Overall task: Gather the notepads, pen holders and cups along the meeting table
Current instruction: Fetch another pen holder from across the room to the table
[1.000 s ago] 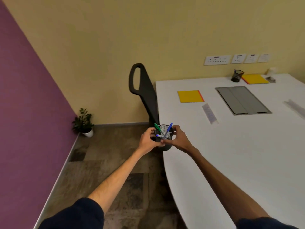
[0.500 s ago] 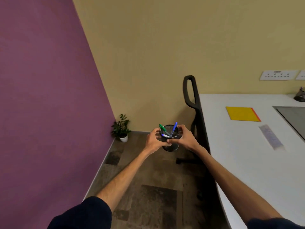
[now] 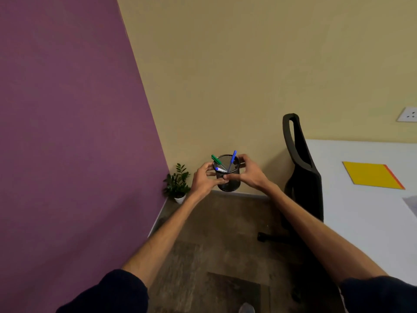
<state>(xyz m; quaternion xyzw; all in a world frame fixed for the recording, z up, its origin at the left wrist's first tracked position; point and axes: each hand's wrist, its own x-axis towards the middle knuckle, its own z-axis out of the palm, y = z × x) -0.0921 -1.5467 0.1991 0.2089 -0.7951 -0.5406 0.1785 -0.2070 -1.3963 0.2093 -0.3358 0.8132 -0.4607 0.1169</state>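
1. Black mesh holder [image 3: 227, 177] with pens [image 3: 232, 160], in mid-air over the floor, left of the table [image 3: 365, 211].
2. My left hand [image 3: 204, 178] and right hand [image 3: 247, 173] wrap it, fingers curled snug.
3. Carrying step, I judge; next needs it kept upright to the gathering spot, with the notepad [image 3: 372, 175] uncollected.

Two bare forearms reach into view from the lower edge, each ending in an ungloved hand: the left hand [image 3: 204, 178] at about 11 o'clock from the picture's centre-bottom, the right hand [image 3: 249, 175] at about 1 o'clock. No rings, watch or bands show on either wrist or on the fingers [image 3: 242, 158]. Both arms wear dark navy fabric sleeves [image 3: 108, 292], pushed up so the cuffs sit near the elbows; the cloth looks soft and plain, with no print or logo. At 6 o'clock, by the bottom edge, the rounded grey toe of a shoe [image 3: 246, 308] peeks in.
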